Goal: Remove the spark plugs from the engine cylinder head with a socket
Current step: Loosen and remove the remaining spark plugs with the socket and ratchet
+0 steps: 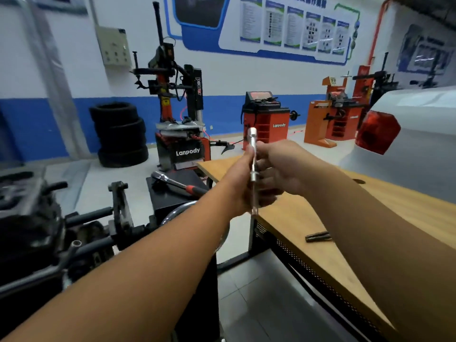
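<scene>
Both hands are meeting in front of the person, above the near corner of a wooden workbench (370, 206). The left hand (240, 183) is curling its fingers round the lower part of a long chrome socket (253, 154) on an extension bar, holding it nearly upright with the wider socket end pointing up past the fingers. The right hand (278, 169) is pinching the same tool from the other side, near its middle, its fingers bent round the shaft; the narrow lower end of the bar is sticking out below the left hand. Just left of the hands, a ratchet wrench (172, 182) with a red and black handle is lying flat on top of a black cabinet (170, 201), well apart from the socket. Further left, at the frame's edge, the dark engine (37, 230) is sitting on its stand, blurred, so the cylinder head and any spark plugs in it cannot be made out. A small dark object (318, 236) is lying on the workbench near its front edge. Beyond, stacked tyres (121, 134), a tyre changer (177, 107) and an orange wheel balancer (266, 119) are standing along the blue and white wall, and a white car (419, 134) is showing at the right.
</scene>
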`<state>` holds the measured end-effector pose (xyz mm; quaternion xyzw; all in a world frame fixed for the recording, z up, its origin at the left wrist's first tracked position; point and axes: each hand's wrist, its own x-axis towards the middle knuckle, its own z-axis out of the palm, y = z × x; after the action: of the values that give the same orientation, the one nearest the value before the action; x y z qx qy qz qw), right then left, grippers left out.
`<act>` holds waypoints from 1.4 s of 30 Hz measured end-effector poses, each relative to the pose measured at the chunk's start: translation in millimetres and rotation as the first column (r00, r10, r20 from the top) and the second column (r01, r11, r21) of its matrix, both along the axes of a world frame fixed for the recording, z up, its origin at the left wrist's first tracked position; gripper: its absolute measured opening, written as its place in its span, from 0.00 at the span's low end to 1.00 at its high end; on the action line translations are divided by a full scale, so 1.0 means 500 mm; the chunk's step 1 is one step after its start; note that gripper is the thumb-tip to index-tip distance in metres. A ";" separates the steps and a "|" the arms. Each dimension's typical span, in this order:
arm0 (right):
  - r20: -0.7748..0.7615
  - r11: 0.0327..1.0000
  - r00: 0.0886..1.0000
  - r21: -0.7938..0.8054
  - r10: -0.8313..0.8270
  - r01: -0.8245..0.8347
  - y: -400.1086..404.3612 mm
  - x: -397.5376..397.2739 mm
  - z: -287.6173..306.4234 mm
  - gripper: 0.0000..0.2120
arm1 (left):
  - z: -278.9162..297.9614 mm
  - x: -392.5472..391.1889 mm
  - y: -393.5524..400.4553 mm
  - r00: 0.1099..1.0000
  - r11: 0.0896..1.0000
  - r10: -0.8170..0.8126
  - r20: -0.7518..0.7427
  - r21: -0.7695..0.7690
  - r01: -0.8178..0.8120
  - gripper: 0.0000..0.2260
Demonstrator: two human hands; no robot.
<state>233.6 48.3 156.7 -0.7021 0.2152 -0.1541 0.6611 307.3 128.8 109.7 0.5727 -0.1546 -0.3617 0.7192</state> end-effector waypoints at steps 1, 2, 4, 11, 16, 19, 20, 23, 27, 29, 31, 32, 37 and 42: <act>-0.014 0.995 1.000 -0.103 0.019 -0.021 0.038 0.016 0.008 0.15 | 0.008 0.017 0.028 0.999 0.999 0.035 -0.005 -0.012 -0.035 0.27; -0.019 0.982 1.000 -0.186 0.020 -0.023 0.075 0.032 0.011 0.13 | 0.011 0.034 0.058 0.998 0.998 0.057 -0.004 -0.014 -0.057 0.26; 0.004 0.956 1.000 -0.293 -0.001 0.002 0.135 0.070 0.008 0.10 | 0.013 0.061 0.123 0.997 0.998 0.069 0.017 -0.004 -0.069 0.27; -0.097 0.494 0.991 -0.869 -0.087 -0.042 0.229 0.252 -0.082 0.08 | 0.012 0.158 0.414 0.833 0.872 0.439 0.336 0.064 -0.485 0.16; -0.340 0.301 0.906 -0.917 -0.252 -0.261 0.261 0.359 -0.152 0.17 | 0.079 0.226 0.672 0.661 0.705 0.692 0.291 -0.072 -0.706 0.15; -0.402 0.292 0.889 -0.897 -0.220 -0.333 0.259 0.412 -0.167 0.16 | 0.102 0.250 0.811 0.550 0.606 0.778 0.305 -0.132 -0.784 0.16; -0.415 0.298 0.890 -0.888 -0.187 -0.351 0.256 0.430 -0.172 0.16 | 0.102 0.257 0.852 0.519 0.578 0.800 0.301 -0.156 -0.801 0.16; -0.371 0.267 0.908 -0.910 -0.192 -0.316 0.264 0.478 -0.189 0.13 | 0.082 0.263 0.955 0.471 0.535 0.833 0.290 -0.206 -0.819 0.17; -0.082 0.349 0.985 -0.937 -0.154 -0.024 0.401 0.485 -0.132 0.15 | 0.059 0.250 1.035 0.427 0.492 0.867 0.258 -0.301 -0.817 0.17; 0.058 0.455 0.996 -0.887 -0.066 0.082 0.497 0.474 -0.076 0.15 | 0.063 0.243 1.056 0.407 0.438 0.899 0.163 -0.372 -0.818 0.21; 0.135 0.567 0.985 -0.822 0.103 0.054 0.597 0.453 -0.018 0.14 | 0.072 0.236 1.073 0.389 0.392 0.916 0.099 -0.426 -0.815 0.25; 0.154 0.635 0.969 -0.773 0.193 -0.004 0.648 0.439 0.006 0.13 | 0.076 0.235 1.081 0.373 0.381 0.921 0.109 -0.442 -0.812 0.27; 0.154 0.755 0.835 -0.536 0.528 -0.378 0.859 0.367 0.049 0.05 | 0.085 0.239 1.100 0.314 0.417 0.908 0.279 -0.502 -0.758 0.22; 0.208 0.733 0.788 -0.556 0.579 -0.392 0.958 0.359 0.039 0.17 | 0.087 0.249 1.065 0.306 0.513 0.840 0.448 -0.469 -0.719 0.14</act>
<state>413.2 527.4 176.4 -0.8341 -0.1528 -0.1496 0.5085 431.9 661.2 153.2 0.5906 -0.1188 0.2636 0.7533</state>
